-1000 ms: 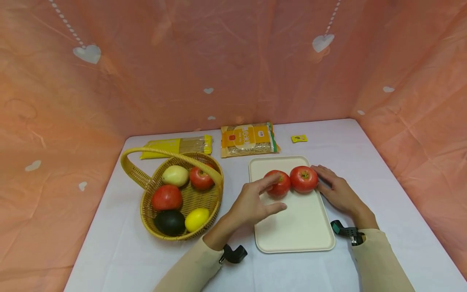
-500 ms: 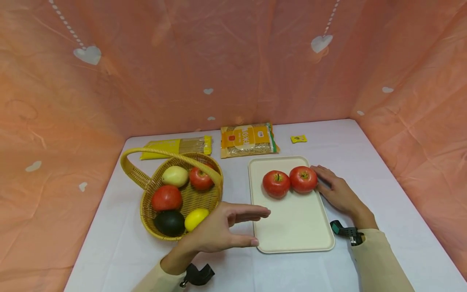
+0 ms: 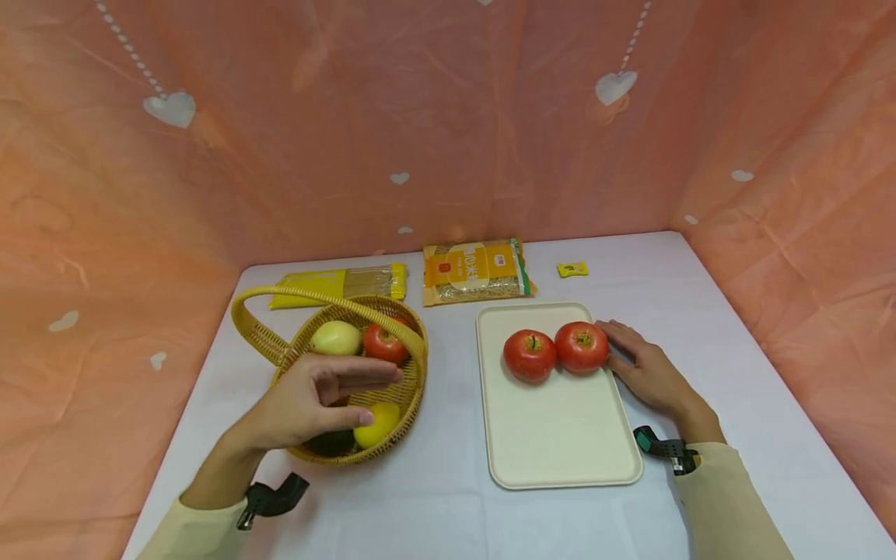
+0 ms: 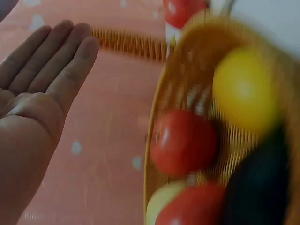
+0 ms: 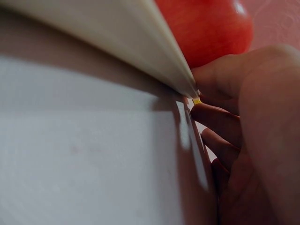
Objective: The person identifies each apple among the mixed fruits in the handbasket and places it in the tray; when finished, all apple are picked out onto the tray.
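My left hand (image 3: 308, 400) reaches over the left side of the wicker basket (image 3: 418, 373), fingers straight, thumb apart, holding nothing. In the basket lie a lemon (image 3: 379, 424), a pale yellow-green fruit (image 3: 336, 339), a red apple (image 3: 383, 342), another red fruit (image 4: 192, 208) and a dark avocado-like fruit (image 4: 258, 183). In the head view my hand hides that second red fruit and partly covers the dark one. My right hand (image 3: 651, 373) rests at the right edge of the cream tray (image 3: 560, 443), relaxed fingers along the rim, close beside the right apple (image 3: 582, 346). Another apple (image 3: 530, 355) sits left of it.
Behind the basket lies a yellow packet of noodles (image 3: 371, 282). An orange-yellow grain bag (image 3: 476, 272) and a small yellow sachet (image 3: 573, 269) are at the table's back. The basket handle (image 3: 329, 295) arches above the basket. Peach-coloured cloth (image 3: 448, 117) hangs behind the table.
My left hand has left the apple on the tray, swung left and now hovers at the basket with nothing in it. The right hand stays at the tray edge.
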A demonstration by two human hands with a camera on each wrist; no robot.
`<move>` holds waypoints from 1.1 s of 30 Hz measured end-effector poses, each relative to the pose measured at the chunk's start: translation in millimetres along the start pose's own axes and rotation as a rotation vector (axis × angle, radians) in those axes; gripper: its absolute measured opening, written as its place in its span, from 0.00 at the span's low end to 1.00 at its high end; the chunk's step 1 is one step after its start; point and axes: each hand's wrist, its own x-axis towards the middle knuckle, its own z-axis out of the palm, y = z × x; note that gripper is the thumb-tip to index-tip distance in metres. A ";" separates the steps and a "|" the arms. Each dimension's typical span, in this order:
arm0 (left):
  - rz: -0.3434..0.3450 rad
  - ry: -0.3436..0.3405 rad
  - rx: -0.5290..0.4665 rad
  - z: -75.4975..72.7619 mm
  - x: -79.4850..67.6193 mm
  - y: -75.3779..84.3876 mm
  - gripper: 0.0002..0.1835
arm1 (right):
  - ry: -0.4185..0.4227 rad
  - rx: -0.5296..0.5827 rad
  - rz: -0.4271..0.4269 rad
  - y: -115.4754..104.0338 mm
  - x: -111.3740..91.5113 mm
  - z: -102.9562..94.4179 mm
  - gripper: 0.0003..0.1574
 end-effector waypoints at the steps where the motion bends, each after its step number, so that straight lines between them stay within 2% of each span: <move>1: -0.017 0.011 0.013 -7.0 0.1 0.1 0.27 | 0.001 -0.002 0.002 0.0 -0.3 0.2 0.38; 7: -0.117 0.063 0.169 -38.9 5.0 -1.9 0.28 | -0.001 -0.007 0.001 0.4 -0.7 0.8 0.38; 13: -0.238 0.130 0.307 -55.4 16.9 -10.4 0.29 | -0.003 -0.004 0.010 0.4 -2.0 -0.2 0.38; 18: -0.359 0.186 0.394 -54.6 31.6 -15.9 0.31 | -0.004 -0.005 0.017 0.3 -2.2 -0.2 0.38; 21: -0.401 0.205 0.432 -50.9 41.7 -19.9 0.30 | -0.001 -0.010 0.019 0.0 -2.0 0.4 0.38; 23: -0.409 0.201 0.489 -48.2 48.6 -23.1 0.28 | 0.001 -0.013 0.018 -0.2 -1.9 0.9 0.38; 29: -0.414 0.161 0.755 -42.6 61.7 -29.9 0.17 | -0.001 -0.017 0.009 -0.1 -1.5 1.3 0.39; 33: -0.418 0.157 0.804 -40.7 64.8 -29.5 0.17 | 0.001 -0.012 0.002 -0.6 -1.3 0.2 0.38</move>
